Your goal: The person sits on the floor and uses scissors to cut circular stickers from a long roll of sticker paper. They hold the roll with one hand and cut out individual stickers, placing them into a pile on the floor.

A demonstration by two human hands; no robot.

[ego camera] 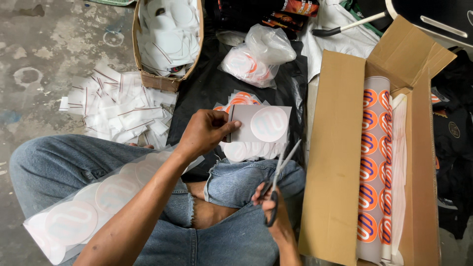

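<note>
My left hand [204,132] pinches the left edge of a square sticker sheet [261,124] with a white round sticker on it, held above my lap. In my right hand [268,201] is a pair of scissors [279,175], blades open and pointing up towards the sheet's lower right edge. A long strip of round stickers [93,199] lies across my left thigh under my left forearm. Below the held sheet, a pile of cut round stickers [245,149] rests on black plastic.
An open cardboard box [335,148] on the right holds rolled sticker sheets [374,162] with orange round prints. A smaller box [167,34] of white cut stickers stands at the top. Paper offcuts [118,106] litter the concrete floor. A clear bag [258,54] of stickers lies ahead.
</note>
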